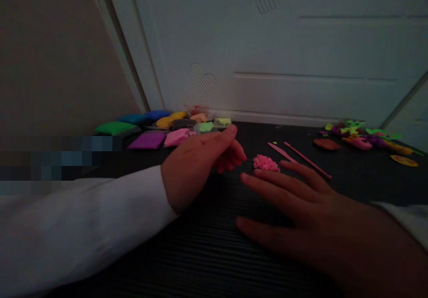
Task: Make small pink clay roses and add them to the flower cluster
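Note:
A small pink clay piece (265, 163) with a ruffled surface lies on the dark ribbed mat (207, 244). My left hand (200, 162) rests on its side just left of that clay, fingers curled loosely, nothing visible in them. My right hand (301, 213) lies flat on the mat with fingers stretched out, fingertips just below and right of the pink piece. Two thin pink sticks (301, 157) lie just beyond my right fingers. Both my arms wear white sleeves.
Several packets of coloured clay (160, 128) sit in a row at the back left: green, blue, yellow, purple, pink. A cluster of shaped clay pieces (361, 137) lies at the back right. A white panelled door (284, 57) stands right behind the mat.

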